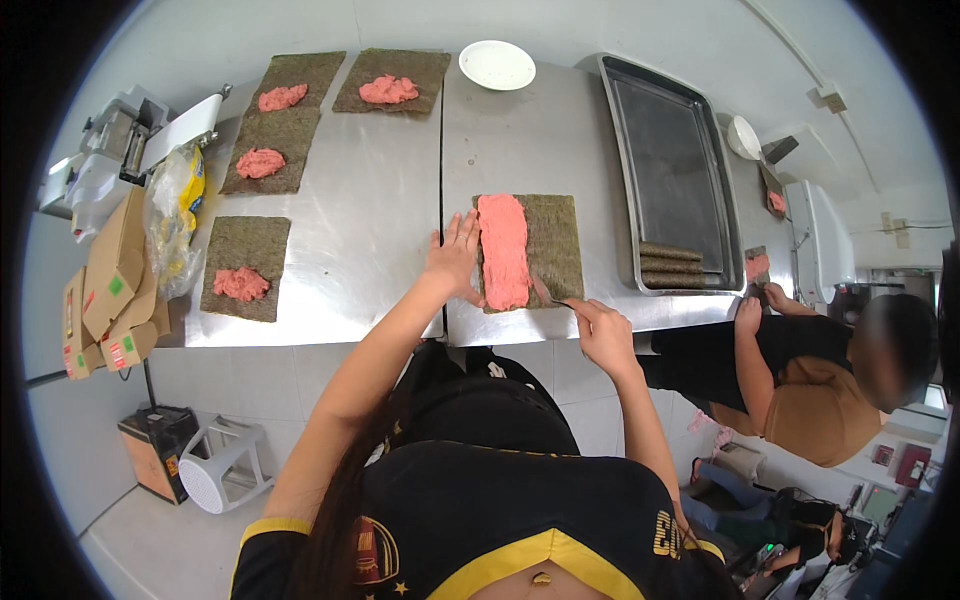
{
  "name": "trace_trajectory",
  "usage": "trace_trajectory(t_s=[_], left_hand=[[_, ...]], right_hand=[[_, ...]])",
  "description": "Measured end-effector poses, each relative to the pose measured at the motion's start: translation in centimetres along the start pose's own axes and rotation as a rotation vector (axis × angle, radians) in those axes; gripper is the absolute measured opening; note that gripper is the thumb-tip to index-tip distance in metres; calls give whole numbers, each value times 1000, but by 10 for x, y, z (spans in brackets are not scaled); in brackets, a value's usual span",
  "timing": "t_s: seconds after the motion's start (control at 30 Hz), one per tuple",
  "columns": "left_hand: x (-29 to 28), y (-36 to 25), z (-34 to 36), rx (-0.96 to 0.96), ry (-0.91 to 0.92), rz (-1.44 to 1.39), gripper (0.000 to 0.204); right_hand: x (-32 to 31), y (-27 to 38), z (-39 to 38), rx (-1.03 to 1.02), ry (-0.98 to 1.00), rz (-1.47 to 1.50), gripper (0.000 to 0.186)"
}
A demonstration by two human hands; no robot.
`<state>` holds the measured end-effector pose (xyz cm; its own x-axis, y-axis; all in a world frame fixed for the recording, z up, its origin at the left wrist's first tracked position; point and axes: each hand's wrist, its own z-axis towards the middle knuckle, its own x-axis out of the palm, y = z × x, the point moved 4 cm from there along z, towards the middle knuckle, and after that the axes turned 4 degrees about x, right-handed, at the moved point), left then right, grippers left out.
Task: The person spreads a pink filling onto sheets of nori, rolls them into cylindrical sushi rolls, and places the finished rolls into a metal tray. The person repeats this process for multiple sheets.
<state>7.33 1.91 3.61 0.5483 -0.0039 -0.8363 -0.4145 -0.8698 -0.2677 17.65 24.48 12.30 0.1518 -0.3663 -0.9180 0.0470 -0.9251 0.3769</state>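
Note:
A dark green nori sheet (555, 245) lies on the steel table in front of me. Pink minced paste (503, 252) covers its left part in a long, flattened band. My left hand (457, 260) rests at the sheet's left edge, fingers spread, beside the paste. In my right hand (604, 335), closed at the near right corner, is a thin spreading knife (541, 291). Its paste-smeared blade is at the near right end of the band; my fingers hide most of the handle.
More nori sheets with unspread paste lumps (241, 283) lie to the left. A white bowl (497, 66) stands at the back. On the right, a black tray (612, 150) holds several nori rolls (672, 265). Beyond it a co-worker (800, 380) handles another sheet. Plastic bags (175, 225) and cardboard boxes (115, 275) sit far left.

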Motion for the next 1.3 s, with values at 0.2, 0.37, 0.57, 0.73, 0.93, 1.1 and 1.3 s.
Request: trace_trajectory(t_s=[0.2,0.37,0.57,0.73,0.93,1.1,1.3], left_hand=[[-2,0,-1,1,-9,11,144],[-3,-1,-1,-10,12,23,142],[-2,0,-1,-6,8,4,142],[-6,-2,-3,-14,16,-15,141],[-4,0,0,-1,16,11,142],[-3,-1,0,-17,29,38,143],[-5,-1,0,-2,40,16,143]], right_hand=[[17,16,9,-10,-60,-158,30],[25,29,14,-101,7,-318,37],[20,30,-4,-160,142,-348,37],[-6,31,11,-176,114,-288,39],[17,31,36,-170,71,-313,37],[32,34,12,-235,133,-363,37],[12,39,-7,-219,218,-286,38]])
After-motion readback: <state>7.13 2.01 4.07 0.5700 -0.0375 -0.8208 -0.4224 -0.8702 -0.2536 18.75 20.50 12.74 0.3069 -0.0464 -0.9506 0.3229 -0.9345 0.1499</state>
